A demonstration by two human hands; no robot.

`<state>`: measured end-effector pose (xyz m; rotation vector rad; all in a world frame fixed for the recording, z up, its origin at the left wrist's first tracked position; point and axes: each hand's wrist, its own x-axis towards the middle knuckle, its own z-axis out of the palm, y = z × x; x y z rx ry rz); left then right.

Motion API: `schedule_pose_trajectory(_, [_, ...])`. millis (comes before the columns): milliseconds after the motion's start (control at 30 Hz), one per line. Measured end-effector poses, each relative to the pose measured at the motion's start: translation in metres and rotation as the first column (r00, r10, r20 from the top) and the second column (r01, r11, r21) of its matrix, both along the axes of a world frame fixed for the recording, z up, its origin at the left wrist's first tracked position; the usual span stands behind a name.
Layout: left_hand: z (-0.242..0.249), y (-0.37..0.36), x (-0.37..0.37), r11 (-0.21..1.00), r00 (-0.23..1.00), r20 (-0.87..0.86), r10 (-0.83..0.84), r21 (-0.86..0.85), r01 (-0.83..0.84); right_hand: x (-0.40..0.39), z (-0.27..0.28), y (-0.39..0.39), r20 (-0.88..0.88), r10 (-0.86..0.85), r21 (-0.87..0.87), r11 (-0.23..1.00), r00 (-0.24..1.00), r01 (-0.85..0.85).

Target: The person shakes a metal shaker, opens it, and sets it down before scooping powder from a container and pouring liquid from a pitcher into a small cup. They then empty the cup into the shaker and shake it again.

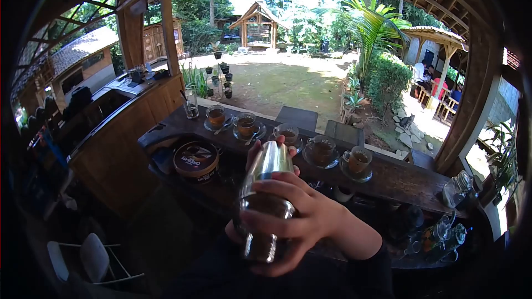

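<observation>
A shiny metal cocktail shaker (275,160) is tilted in front of my body, held between both hands. My right hand (310,213) wraps its lower part from the right, fingers spread across the side. Behind the shaker, mostly hidden by it, my left hand (254,152) grips the upper part, with only some fingertips showing. The lower end looks slightly blurred, and its contents are not visible. Beyond the hands, several glass cups of brown drink stand on saucers along the counter, among them one cup (244,124) to the left and another cup (357,160) to the right.
A round chocolate-labelled tub (196,159) sits left of the shaker on the dark wooden counter (396,180). A tall glass (191,105) stands at the far left end. Glass jars (459,188) and pitchers (443,232) are at the right. A white chair (94,257) stands lower left.
</observation>
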<state>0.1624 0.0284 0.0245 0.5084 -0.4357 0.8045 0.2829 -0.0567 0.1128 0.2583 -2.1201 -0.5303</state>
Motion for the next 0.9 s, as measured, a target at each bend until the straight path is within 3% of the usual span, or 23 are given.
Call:
schedule_pose_trajectory(33, [0.001,0.000,-0.001,0.997,0.998,-0.032,0.062,-0.053,-0.064,0.008,-0.006,-0.001,-0.032,0.111,-0.167,0.979,0.993,-0.114])
schedule_pose_trajectory(67, [0.002,0.001,-0.002,0.986,0.990,-0.065,0.122,-0.104,-0.128,0.025,-0.006,0.006,-0.019,0.025,-0.546,0.837,1.000,-0.031])
schedule_pose_trajectory(100, [-0.005,0.004,0.005,0.923,0.960,-0.172,0.222,-0.280,-0.264,0.029,-0.012,0.027,-0.162,-0.024,-0.418,0.907,0.987,-0.046])
schedule_pose_trajectory(133, [0.002,-0.011,0.019,0.879,0.878,-0.267,0.398,-0.163,-0.448,0.034,-0.022,0.050,-0.303,-0.051,-0.278,0.960,0.952,-0.037])
schedule_pose_trajectory(200, [-0.050,0.003,0.015,0.970,0.985,-0.169,-0.027,-0.241,-0.014,0.053,-0.045,0.061,-0.430,-0.276,-0.760,0.624,0.860,-0.179])
schedule_pose_trajectory(233, [-0.057,-0.005,0.016,0.972,0.986,-0.166,-0.029,-0.235,-0.011,0.060,-0.045,0.059,-0.429,-0.275,-0.756,0.630,0.860,-0.176])
schedule_pose_trajectory(300, [-0.067,-0.018,0.020,0.977,0.903,-0.419,0.091,-0.136,-0.162,0.072,-0.046,0.055,-0.387,-0.404,-0.917,0.265,0.829,-0.299])
schedule_pose_trajectory(333, [-0.070,-0.020,0.021,0.976,0.905,-0.417,0.088,-0.144,-0.161,0.075,-0.051,0.056,-0.382,-0.408,-0.919,0.259,0.829,-0.296])
schedule_pose_trajectory(400, [-0.080,-0.022,0.024,0.933,0.747,-0.640,0.179,-0.130,-0.334,0.080,-0.064,0.058,-0.390,-0.477,-0.920,0.240,0.788,-0.310])
schedule_pose_trajectory(533, [-0.092,-0.025,0.024,0.939,0.745,-0.651,0.146,-0.145,-0.311,0.089,-0.072,0.054,-0.435,-0.403,-0.900,0.213,0.805,-0.380])
schedule_pose_trajectory(600, [-0.093,-0.027,0.022,0.969,0.852,-0.516,0.091,-0.149,-0.194,0.096,-0.070,0.053,-0.531,-0.357,-0.844,0.139,0.769,-0.518])
schedule_pose_trajectory(733, [-0.099,-0.028,0.025,0.974,0.886,-0.461,0.050,-0.172,-0.144,0.112,-0.067,0.053,-0.482,-0.443,-0.863,0.089,0.756,-0.497])
schedule_pose_trajectory(800, [-0.104,-0.026,0.024,0.974,0.901,-0.433,-0.004,-0.206,-0.095,0.116,-0.064,0.051,-0.508,-0.412,-0.855,0.136,0.757,-0.500])
schedule_pose_trajectory(867, [-0.106,-0.026,0.022,0.975,0.894,-0.447,-0.017,-0.204,-0.084,0.121,-0.055,0.042,-0.469,-0.319,-0.879,0.077,0.824,-0.471])
schedule_pose_trajectory(900, [-0.107,-0.026,0.021,0.977,0.888,-0.460,-0.024,-0.197,-0.076,0.133,-0.055,0.044,-0.333,-0.308,-0.942,0.073,0.891,-0.327])
